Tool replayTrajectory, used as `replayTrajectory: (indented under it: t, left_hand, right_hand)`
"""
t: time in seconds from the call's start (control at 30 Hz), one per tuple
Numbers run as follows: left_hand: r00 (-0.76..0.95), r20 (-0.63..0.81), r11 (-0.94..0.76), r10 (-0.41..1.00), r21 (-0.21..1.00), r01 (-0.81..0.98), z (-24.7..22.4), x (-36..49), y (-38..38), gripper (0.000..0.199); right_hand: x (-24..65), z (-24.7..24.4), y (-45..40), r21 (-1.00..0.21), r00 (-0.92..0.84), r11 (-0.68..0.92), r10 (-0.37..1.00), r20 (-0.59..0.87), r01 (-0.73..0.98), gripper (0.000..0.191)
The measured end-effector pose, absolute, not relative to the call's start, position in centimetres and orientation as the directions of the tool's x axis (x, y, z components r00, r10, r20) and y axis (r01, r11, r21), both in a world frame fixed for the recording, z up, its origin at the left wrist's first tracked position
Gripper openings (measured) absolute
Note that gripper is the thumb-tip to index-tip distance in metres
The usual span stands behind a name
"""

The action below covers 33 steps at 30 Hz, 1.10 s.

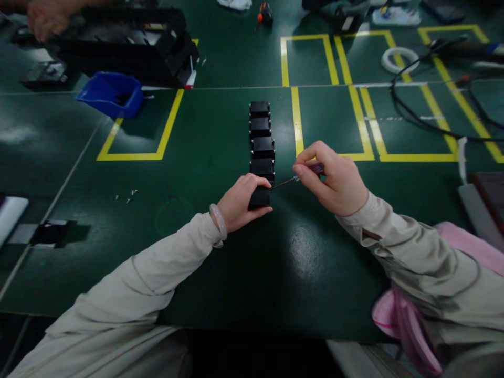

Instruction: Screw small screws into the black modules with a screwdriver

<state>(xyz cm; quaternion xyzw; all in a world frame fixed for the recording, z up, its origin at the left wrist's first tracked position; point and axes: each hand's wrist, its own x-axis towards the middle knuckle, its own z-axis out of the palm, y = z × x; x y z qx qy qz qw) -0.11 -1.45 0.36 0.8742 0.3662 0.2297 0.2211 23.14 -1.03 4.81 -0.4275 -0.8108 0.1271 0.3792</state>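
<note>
My left hand (244, 202) grips the nearest black block (260, 198) of a row on the green table, thumb and fingers at its near and far edges. In my right hand (334, 179) is a screwdriver (316, 168), its handle between thumb and fingers. The thin shaft points left, and its tip meets the right side of the held block. Beyond it stand several more black blocks (262, 144) in a line, with small shiny screws along their left and right sides. Whether a screw sits under the tip is too small to tell.
Several loose screws (132, 193) lie to the left. A blue bin (113, 94) stands before stacked black trays (157, 50), where another person's hand (47, 21) shows. Yellow tape outlines (298, 121) mark the table. At right are a black cable (417, 115) and a white tape roll (399, 59).
</note>
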Motion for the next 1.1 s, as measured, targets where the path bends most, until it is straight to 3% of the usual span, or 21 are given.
replayTrajectory:
  t: [0.17, 0.43, 0.53, 0.73, 0.87, 1.1]
  left_hand:
    - [0.622, 0.234, -0.627, 0.748, 0.556, 0.545, 0.26, -0.14, -1.45, 0.039]
    - [0.628, 0.248, -0.64, 0.737, 0.554, 0.532, 0.23, -0.11, -1.43, 0.038]
    - [0.631, 0.255, -0.646, 0.733, 0.552, 0.527, 0.21, -0.13, -1.42, 0.038]
    - [0.629, 0.238, -0.634, 0.74, 0.559, 0.535, 0.3, -0.14, -1.37, 0.037]
    - [0.629, 0.243, -0.637, 0.739, 0.556, 0.534, 0.33, -0.08, -1.32, 0.037]
    - [0.63, 0.251, -0.643, 0.735, 0.553, 0.53, 0.23, -0.14, -1.38, 0.037]
  right_hand:
    - [22.98, 4.87, -1.34, -0.514, -0.356, 0.621, 0.773, 0.525, 0.591, 0.017]
    - [23.01, 4.94, -1.41, -0.507, -0.372, 0.626, 0.771, 0.517, 0.592, 0.01]
    - [22.91, 4.99, -1.59, -0.507, -0.372, 0.638, 0.76, 0.532, 0.579, 0.017]
    - [22.99, 5.15, -1.4, -0.476, -0.359, 0.613, 0.774, 0.521, 0.63, 0.014]
    - [22.87, 4.89, -1.37, -0.517, -0.307, 0.577, 0.799, 0.517, 0.632, 0.011]
    - [22.94, 5.0, -1.31, -0.496, -0.353, 0.61, 0.779, 0.518, 0.618, 0.01]
